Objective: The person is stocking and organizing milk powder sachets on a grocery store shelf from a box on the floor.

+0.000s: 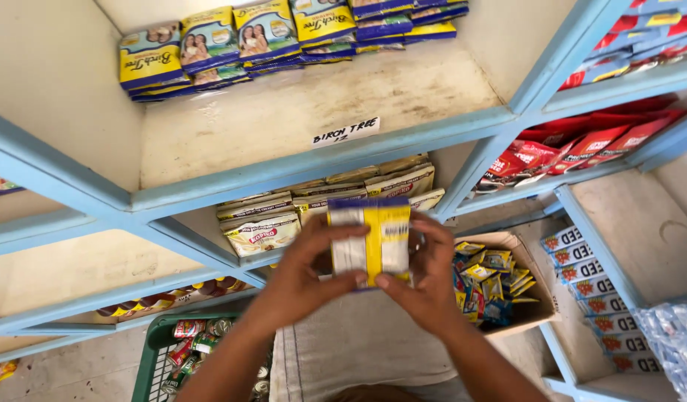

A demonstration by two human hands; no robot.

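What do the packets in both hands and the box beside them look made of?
Packets: likely glossy plastic or foil film; printed yellow and white faces catch light, held by left hand and right hand. Box: brown cardboard, matte, with raw open flaps.

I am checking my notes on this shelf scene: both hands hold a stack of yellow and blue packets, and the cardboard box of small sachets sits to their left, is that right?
Not quite. The head view shows the left hand and right hand holding the stack of yellow and blue packets, but the cardboard box of small sachets sits to their right; the green crate is on the left.
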